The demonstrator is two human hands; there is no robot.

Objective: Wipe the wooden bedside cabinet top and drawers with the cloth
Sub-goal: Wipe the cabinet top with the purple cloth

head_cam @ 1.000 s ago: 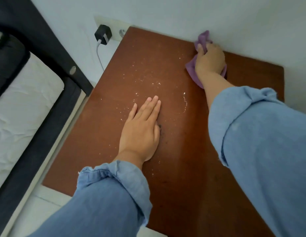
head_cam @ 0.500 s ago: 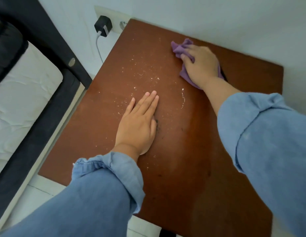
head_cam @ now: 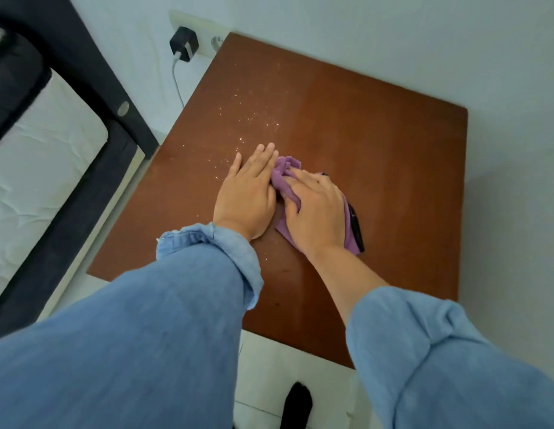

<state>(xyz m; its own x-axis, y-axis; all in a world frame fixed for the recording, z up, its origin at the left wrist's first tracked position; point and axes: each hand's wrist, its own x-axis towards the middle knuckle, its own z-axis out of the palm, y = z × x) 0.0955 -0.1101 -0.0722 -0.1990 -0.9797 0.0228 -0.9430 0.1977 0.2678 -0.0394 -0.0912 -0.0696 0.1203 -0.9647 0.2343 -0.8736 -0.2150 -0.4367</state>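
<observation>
The wooden bedside cabinet top [head_cam: 378,144] is a reddish-brown slab seen from above. White crumbs [head_cam: 254,125] lie scattered over its left half. My left hand [head_cam: 248,196] rests flat on the wood, fingers together, holding nothing. Right beside it, my right hand [head_cam: 316,212] presses down on the purple cloth [head_cam: 283,178], which is bunched under the palm and fingers and touches my left hand. The drawers are out of sight below the top.
A bed [head_cam: 37,168] with a dark frame and white mattress stands at the left. A black charger [head_cam: 184,43] with a white cable is plugged into the wall behind the cabinet. The wall borders the cabinet at the back and right. A dark foot [head_cam: 296,404] shows on the floor below.
My right hand has dragged the cloth from the back edge of the top toward me, up against my left hand. The line of crumbs near the middle is gone. My left hand stayed flat.
</observation>
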